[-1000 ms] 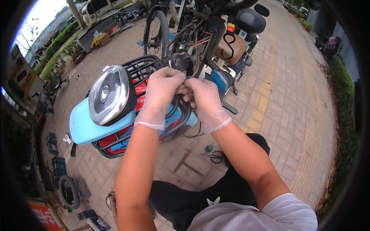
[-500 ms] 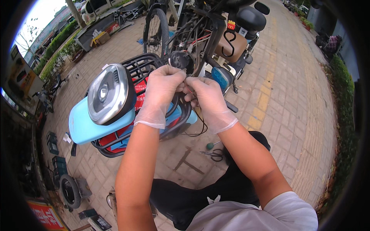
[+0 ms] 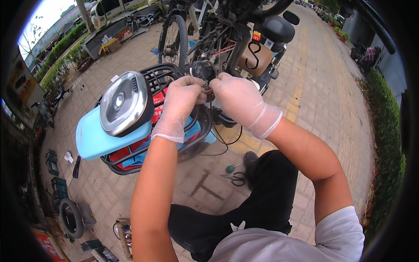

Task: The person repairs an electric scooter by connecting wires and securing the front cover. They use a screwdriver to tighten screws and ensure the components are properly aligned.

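Observation:
Both my hands wear thin translucent gloves and work close together at the front of an electric scooter (image 3: pixel 222 32). My left hand (image 3: pixel 181 98) pinches a thin wire between thumb and fingers, beside a round black part (image 3: pixel 203 70). My right hand (image 3: pixel 240 98) is curled closed just right of it, knuckles up; its fingertips and what they hold are hidden. Below the hands a black cable (image 3: pixel 233 142) hangs in a loop. To the left, a headlight (image 3: pixel 124 102) with a chrome rim rests on a light blue panel (image 3: pixel 94 137), on top of the black basket (image 3: pixel 120 171).
Scissors (image 3: pixel 238 179) and a green-handled screwdriver (image 3: pixel 230 168) lie on the paving by my foot. An S-shaped black hook (image 3: pixel 252 54) hangs on the scooter. A bicycle wheel (image 3: pixel 173 41) stands behind. A tyre (image 3: pixel 70 217) and dark green batteries (image 3: pixel 59 187) sit at the left.
My right hand has turned over and risen slightly, its elbow swinging outward to the right. My left hand stays nearly in place, still pinching. The view has shifted a little.

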The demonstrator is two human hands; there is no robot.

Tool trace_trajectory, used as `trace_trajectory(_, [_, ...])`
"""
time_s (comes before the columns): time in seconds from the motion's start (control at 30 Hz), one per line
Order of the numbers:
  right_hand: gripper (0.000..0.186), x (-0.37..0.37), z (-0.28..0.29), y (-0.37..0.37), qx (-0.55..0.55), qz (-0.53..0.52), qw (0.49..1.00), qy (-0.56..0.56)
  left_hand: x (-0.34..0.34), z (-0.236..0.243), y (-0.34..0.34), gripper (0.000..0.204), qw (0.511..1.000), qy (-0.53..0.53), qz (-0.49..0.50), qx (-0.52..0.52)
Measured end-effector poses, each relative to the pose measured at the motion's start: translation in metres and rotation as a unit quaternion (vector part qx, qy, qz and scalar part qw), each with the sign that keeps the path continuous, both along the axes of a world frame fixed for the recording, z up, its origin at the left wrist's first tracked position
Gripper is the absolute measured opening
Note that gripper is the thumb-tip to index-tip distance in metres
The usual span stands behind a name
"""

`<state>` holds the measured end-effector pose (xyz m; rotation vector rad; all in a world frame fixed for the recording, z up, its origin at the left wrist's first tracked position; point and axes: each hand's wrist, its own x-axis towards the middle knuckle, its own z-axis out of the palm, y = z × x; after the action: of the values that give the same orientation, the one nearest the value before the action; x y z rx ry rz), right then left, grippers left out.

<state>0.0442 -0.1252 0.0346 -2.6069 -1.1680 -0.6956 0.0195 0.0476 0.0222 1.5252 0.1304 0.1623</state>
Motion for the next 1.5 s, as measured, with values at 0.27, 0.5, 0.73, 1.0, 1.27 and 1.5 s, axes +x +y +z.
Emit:
trace_trajectory(0.27, [0.014,0.036,0.029,0.012,-0.008,0.031,0.990,0.138,-0.003,0.000,0.000,0.022,0.999,-0.014,-0.013,0.027])
trace_trajectory(0.5, [0.016,0.042,0.027,0.017,-0.001,0.012,0.989,0.146,-0.002,0.002,-0.001,0.018,1.000,-0.001,-0.007,0.008])
trace_trajectory(0.73, [0.017,0.044,0.026,0.018,0.010,0.016,0.990,0.140,0.003,0.004,0.001,0.014,1.000,0.017,0.003,-0.004])
trace_trajectory(1.0, [0.020,0.046,0.037,0.021,0.081,-0.003,0.970,0.228,0.006,0.005,0.008,0.011,0.998,0.035,-0.009,-0.048])
trace_trajectory(1.27, [0.016,0.036,0.035,0.014,0.098,0.067,0.979,0.165,0.012,0.005,0.027,0.008,0.999,0.026,-0.025,-0.029])
trace_trajectory(1.5, [0.012,0.048,0.019,0.012,-0.021,0.236,0.965,-0.112,0.008,0.009,0.030,0.016,0.999,0.010,-0.038,0.038])
